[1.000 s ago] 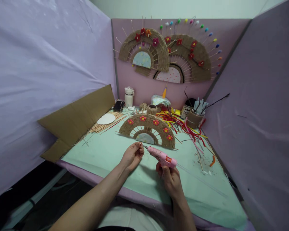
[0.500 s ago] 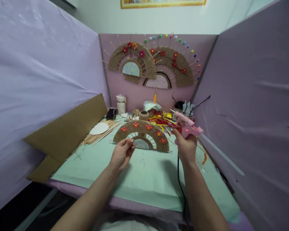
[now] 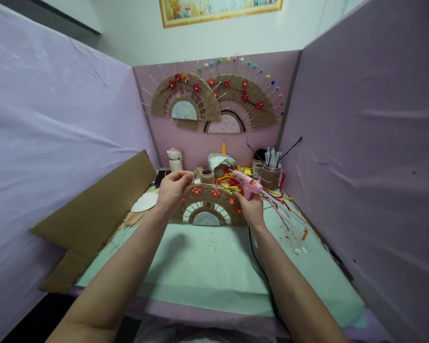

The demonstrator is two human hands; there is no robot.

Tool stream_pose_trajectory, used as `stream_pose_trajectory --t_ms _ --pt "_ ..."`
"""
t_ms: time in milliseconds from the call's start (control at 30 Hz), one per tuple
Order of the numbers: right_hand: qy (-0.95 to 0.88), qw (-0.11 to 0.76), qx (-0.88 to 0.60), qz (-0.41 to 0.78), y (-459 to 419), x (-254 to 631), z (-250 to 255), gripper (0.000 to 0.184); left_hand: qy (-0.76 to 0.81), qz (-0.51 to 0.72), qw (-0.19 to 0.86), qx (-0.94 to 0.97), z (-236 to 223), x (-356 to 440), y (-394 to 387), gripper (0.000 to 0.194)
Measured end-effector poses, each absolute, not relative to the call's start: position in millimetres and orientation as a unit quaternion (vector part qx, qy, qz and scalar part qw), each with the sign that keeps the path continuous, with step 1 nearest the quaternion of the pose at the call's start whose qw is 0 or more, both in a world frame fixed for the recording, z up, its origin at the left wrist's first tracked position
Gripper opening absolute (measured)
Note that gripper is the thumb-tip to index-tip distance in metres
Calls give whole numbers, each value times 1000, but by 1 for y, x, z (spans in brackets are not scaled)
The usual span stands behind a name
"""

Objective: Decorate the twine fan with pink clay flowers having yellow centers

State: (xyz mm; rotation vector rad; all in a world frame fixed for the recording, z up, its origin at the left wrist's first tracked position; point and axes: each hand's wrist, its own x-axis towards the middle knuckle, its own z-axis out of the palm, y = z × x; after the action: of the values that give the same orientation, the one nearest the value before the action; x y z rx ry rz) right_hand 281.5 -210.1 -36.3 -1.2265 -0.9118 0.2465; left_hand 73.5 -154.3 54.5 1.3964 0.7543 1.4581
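My left hand [image 3: 171,193] is raised over the left part of a half-round twine-woven fan [image 3: 206,194] with pink-red flowers. Thumb and forefinger are pinched together; whatever is between them is too small to make out. My right hand [image 3: 252,211] is wrapped round a pink hot glue gun [image 3: 249,184], whose nozzle points left and whose small red light is lit. A black cord hangs below it. The fan rests on the green table cover [image 3: 207,262], its lower middle filled by a pale blue half-disc [image 3: 206,219]. My arms cover parts of the fan's two ends.
A twine spool [image 3: 207,176], a white bottle [image 3: 175,160] and a pot of glue sticks [image 3: 270,176] stand at the back. Coloured pipe cleaners [image 3: 277,197] lie on the right. Cardboard [image 3: 96,219] leans on the left. Two finished fans [image 3: 260,90] hang on the panel.
My left hand has moved up and farther over the table, still pinched. The glue gun has come leftward to the fan's right side. The whole view has shifted slightly.
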Motion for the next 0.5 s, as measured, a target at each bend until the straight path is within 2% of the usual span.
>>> stream_pose_trajectory --t_ms 233,500 --pt "-404 715 -558 117 -211 284 -42 36 364 491 290 737 77 85 -136 15" --pt "-401 719 -555 115 -214 283 -43 35 364 401 219 812 82 89 -129 12"
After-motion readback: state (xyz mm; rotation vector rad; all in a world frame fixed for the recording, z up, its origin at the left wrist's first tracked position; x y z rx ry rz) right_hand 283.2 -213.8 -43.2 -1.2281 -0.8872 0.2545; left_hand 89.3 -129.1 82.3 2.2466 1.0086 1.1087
